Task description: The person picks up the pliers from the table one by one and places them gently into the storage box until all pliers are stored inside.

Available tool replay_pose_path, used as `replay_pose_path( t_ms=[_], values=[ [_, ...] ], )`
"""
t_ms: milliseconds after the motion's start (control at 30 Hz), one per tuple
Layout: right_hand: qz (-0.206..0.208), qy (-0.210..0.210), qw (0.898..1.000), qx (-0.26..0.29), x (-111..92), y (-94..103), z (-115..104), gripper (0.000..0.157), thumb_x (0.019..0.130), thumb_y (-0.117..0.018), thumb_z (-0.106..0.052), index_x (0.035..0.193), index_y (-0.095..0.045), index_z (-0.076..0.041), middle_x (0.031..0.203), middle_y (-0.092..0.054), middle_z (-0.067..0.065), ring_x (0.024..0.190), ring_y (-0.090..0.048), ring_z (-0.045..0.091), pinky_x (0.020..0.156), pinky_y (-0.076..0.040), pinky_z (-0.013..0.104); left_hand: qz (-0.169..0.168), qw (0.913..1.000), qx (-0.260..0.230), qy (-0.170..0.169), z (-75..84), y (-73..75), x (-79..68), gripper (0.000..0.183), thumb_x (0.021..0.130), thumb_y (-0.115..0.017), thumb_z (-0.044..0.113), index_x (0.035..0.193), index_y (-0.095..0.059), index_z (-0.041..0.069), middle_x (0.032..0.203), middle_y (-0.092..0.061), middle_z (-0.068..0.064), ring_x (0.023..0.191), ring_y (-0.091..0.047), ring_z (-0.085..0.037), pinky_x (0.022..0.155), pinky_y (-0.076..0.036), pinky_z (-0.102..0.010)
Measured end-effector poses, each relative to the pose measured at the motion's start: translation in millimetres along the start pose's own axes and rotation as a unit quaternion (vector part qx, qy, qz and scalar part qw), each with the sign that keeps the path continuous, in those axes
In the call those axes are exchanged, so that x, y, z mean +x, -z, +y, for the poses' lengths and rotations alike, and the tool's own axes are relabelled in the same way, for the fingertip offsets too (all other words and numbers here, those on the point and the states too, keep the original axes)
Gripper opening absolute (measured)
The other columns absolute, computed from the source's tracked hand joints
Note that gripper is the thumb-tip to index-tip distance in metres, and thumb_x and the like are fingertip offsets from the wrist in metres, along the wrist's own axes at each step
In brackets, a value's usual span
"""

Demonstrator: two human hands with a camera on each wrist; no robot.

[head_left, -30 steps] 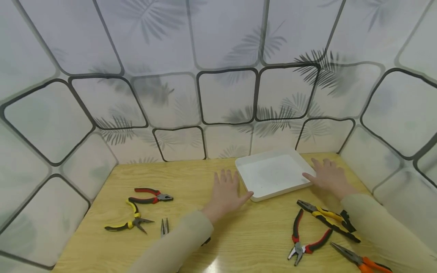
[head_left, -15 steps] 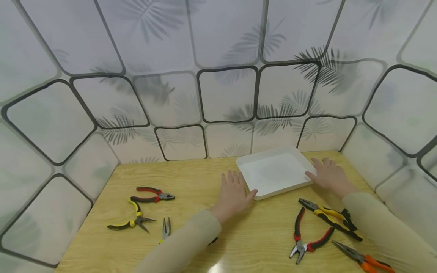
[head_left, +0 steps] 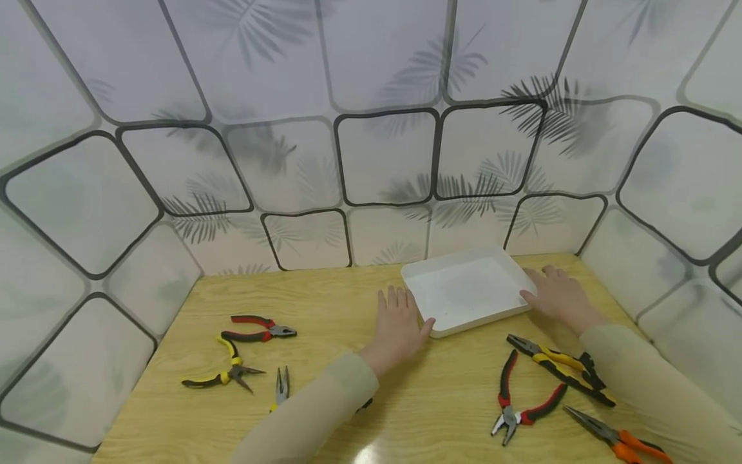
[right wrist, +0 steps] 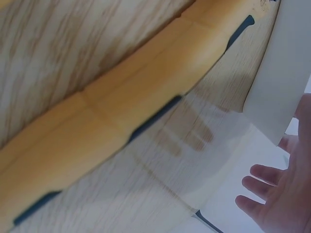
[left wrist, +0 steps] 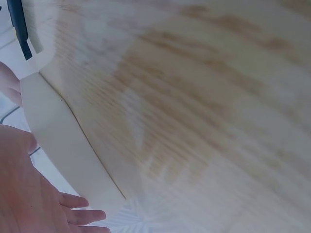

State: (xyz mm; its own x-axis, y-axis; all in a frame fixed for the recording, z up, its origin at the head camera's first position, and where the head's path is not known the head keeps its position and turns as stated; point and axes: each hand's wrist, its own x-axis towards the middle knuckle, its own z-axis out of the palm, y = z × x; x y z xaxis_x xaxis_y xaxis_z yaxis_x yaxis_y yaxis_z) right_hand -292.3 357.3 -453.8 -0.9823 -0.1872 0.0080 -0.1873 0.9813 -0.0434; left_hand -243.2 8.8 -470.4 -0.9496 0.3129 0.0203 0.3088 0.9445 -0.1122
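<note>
Far left on the wood-grain table: yellow-and-black pliers, pointed jaws parted, handles spread. Just beyond them, slightly right, red-and-black combination pliers, jaws pointing right. Next, narrow-nosed pliers, tips showing, the remainder hidden by the left sleeve. Left hand at the left side of the white tray: fingers straight and slightly apart, thumb spread toward the near-left corner; the left wrist view shows fingers extended along the side wall. Tray lies flat at the table's far side, right of centre, set at an angle, between the two hands. Nearer the person, right of the tray: second red-and-black pliers, jaws toward the person, handles wide apart. Beside these, larger yellow-and-black pliers, one end near the right sleeve. Right hand at the tray's right side: fingers extended, apart, thumb at the rim; pressure cannot be told. Nearest the lower right, orange-handled long-nose pliers.
</note>
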Motion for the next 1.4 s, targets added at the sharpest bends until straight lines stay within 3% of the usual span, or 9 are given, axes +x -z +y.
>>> replay_pose_path(
  t_ms=[367, 900, 1400],
  values=[
    [0.009, 0.012, 1.0, -0.019, 5.3, -2.2, 0.8, 0.067, 0.103, -0.058, -0.04, 0.153, -0.048, 0.003, 0.141, -0.048, 0.045, 0.127, -0.05, 0.065, 0.096, -0.048, 0.074, 0.002, 0.9997, 0.023, -0.002, -5.6, 0.6, 0.9, 0.085, 0.107, -0.035, 0.067, 0.16, -0.041, 0.001, 0.164, -0.046, -0.018, 0.156, -0.038, -0.038, 0.128, -0.03, -0.056],
    [0.028, 0.037, 0.998, -0.031, 11.1, -4.0, -11.7, 0.065, 0.101, -0.062, -0.039, 0.148, -0.054, 0.006, 0.138, -0.058, 0.038, 0.125, -0.056, 0.06, 0.099, -0.048, 0.07, -0.021, 0.9994, -0.025, 0.009, -26.5, -1.2, -1.3, 0.083, 0.107, -0.038, 0.064, 0.164, -0.034, 0.003, 0.167, -0.04, -0.021, 0.159, -0.034, -0.04, 0.13, -0.025, -0.056],
    [0.04, 0.043, 0.997, -0.046, 28.1, -5.2, -47.8, 0.059, 0.102, -0.063, -0.034, 0.144, -0.057, 0.006, 0.131, -0.064, 0.034, 0.119, -0.061, 0.054, 0.096, -0.052, 0.065, -0.002, 0.9989, -0.043, -0.016, -80.7, -11.2, 16.6, 0.082, 0.106, -0.042, 0.062, 0.164, -0.035, 0.004, 0.165, -0.041, -0.026, 0.157, -0.037, -0.044, 0.129, -0.026, -0.059]
  ],
)
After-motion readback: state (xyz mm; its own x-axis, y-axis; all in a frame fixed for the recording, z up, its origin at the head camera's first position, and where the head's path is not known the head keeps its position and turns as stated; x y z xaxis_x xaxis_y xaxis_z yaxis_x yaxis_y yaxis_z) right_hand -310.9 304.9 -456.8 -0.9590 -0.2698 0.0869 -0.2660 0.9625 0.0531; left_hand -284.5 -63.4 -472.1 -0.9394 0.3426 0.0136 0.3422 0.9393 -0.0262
